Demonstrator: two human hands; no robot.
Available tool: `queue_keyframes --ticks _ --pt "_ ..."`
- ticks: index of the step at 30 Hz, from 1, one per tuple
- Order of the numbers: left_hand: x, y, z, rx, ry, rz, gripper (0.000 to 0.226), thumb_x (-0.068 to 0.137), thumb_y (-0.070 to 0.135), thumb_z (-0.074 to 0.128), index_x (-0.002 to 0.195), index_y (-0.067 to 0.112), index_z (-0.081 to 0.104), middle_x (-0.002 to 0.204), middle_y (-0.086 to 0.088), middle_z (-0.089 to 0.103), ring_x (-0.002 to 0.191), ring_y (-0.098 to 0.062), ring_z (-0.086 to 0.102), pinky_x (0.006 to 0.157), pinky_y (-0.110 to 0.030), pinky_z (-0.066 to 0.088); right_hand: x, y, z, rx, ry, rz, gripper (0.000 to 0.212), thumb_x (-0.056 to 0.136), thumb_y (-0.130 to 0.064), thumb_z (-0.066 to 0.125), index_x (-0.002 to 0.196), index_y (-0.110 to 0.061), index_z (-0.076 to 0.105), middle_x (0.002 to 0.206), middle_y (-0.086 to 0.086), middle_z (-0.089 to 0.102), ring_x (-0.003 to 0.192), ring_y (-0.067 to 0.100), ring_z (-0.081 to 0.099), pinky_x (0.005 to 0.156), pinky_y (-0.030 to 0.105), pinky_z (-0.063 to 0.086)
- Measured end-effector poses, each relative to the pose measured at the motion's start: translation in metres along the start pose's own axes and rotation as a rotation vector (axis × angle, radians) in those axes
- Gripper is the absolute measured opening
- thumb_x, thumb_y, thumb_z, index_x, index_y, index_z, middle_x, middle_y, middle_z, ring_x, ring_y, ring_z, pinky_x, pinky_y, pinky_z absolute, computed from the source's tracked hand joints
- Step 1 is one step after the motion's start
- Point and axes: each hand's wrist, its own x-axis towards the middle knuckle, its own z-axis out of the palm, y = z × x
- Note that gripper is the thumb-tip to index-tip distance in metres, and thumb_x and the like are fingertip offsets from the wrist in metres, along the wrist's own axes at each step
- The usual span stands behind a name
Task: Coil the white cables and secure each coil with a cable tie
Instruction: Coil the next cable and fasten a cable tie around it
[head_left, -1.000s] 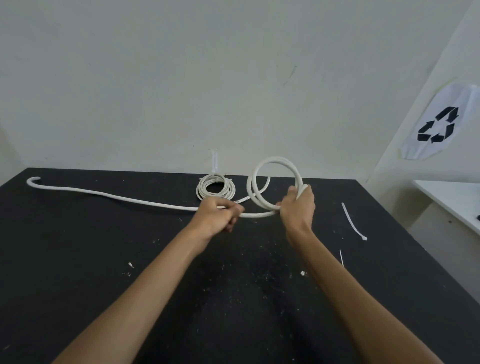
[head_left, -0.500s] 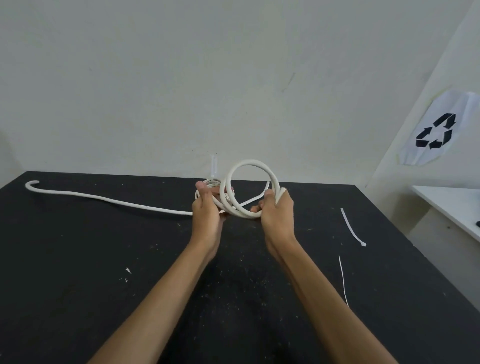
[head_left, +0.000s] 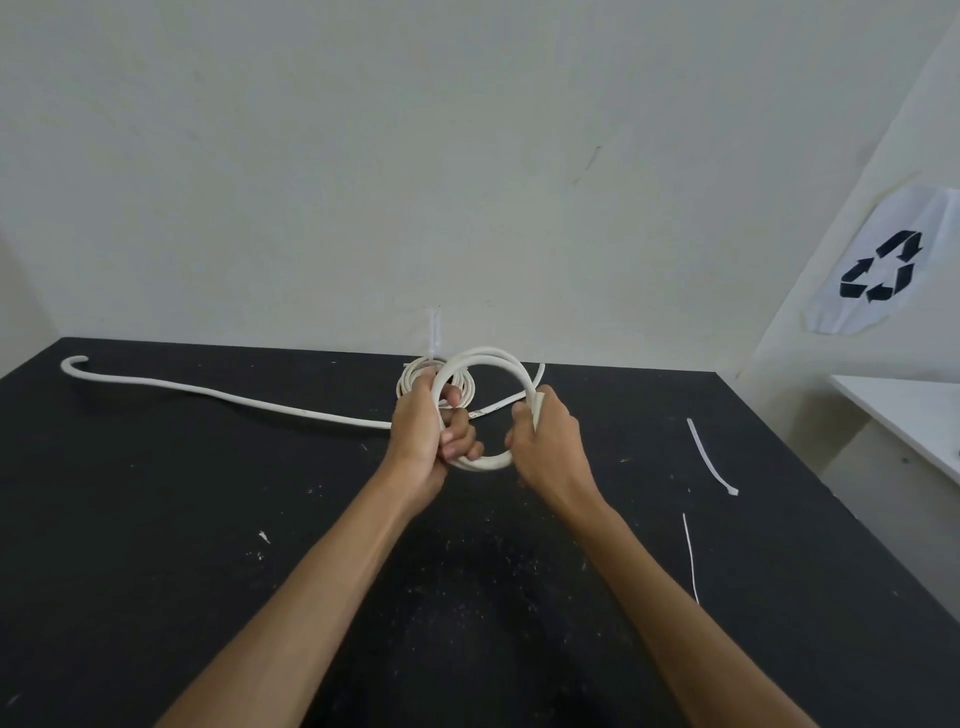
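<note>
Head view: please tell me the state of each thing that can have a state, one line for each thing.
white cable: partly coiled, loops held up in both hands, long tail lying straight on the table
left hand: grips the coil's left side
right hand: grips the coil's right side
small coil: already wound, lying flat behind the hands
cable tie: loose, unfastened
thin tie: loose, unused

**A bare workroom with a scuffed bench**

This looks like a plain workshop or utility room. A wide matt black worktop (head_left: 156, 519), flecked with pale dust and chips, stands against an unpainted-looking off-white plaster wall (head_left: 363, 156). On the side wall hangs a white paper sheet printed with a black recycling symbol (head_left: 880, 273). A white-topped side table (head_left: 904, 410) stands beyond the bench's right edge.
</note>
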Motion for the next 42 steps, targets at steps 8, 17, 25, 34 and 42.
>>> queue_keyframes --ticks 8,17,25,34,42 --pt "-0.001 -0.013 0.013 0.186 0.127 0.113 0.047 0.098 0.048 0.074 0.082 0.011 0.05 0.053 -0.001 0.017 0.038 -0.014 0.018 0.043 -0.024 0.021 -0.003 0.008 0.011 -0.082 0.046 0.063 0.014 0.114 -0.027 0.042 0.109 -0.015 0.047 0.093 0.012 0.064 0.08 0.029 0.068 0.066 0.045 0.058" --pt "0.0 -0.029 0.023 0.098 0.16 0.022 0.05 0.095 0.048 0.076 0.067 0.022 0.043 0.054 0.001 0.014 0.042 -0.016 0.015 0.046 -0.027 0.017 -0.011 0.024 -0.008 -0.172 -0.017 0.046 0.011 0.113 -0.02 0.044 0.108 -0.009 0.045 0.093 0.015 0.067 0.079 0.03 0.069 0.067 0.046 0.061" --pt "0.011 -0.03 0.046 0.119 0.159 0.011 0.048 0.091 0.05 0.08 0.076 0.019 0.047 0.056 0.003 0.015 0.041 -0.014 0.018 0.042 -0.025 0.019 -0.003 0.045 -0.047 0.141 -0.196 0.074 0.037 0.112 -0.042 0.049 0.112 -0.005 0.055 0.073 0.0 0.071 0.052 0.012 0.059 0.048 0.029 0.049" --pt "0.018 -0.067 0.064 0.157 0.149 -0.047 0.035 0.091 0.048 0.081 0.091 0.016 0.065 0.058 0.002 0.015 0.041 -0.013 0.018 0.041 -0.024 0.02 -0.005 0.099 -0.143 -0.102 -0.13 0.17 0.039 0.111 -0.049 0.047 0.112 -0.017 0.07 0.099 0.006 0.073 0.081 0.02 0.072 0.063 0.035 0.06" --pt "0.021 -0.09 0.076 0.251 0.109 -0.09 0.045 0.088 0.05 0.083 0.099 0.014 0.058 0.055 0.004 0.019 0.042 -0.014 0.02 0.04 -0.026 0.023 -0.03 0.137 -0.177 -0.667 -0.391 0.512 0.045 0.094 -0.051 0.078 0.086 -0.007 0.081 0.065 0.004 0.077 0.059 0.017 0.073 0.07 0.033 0.064"
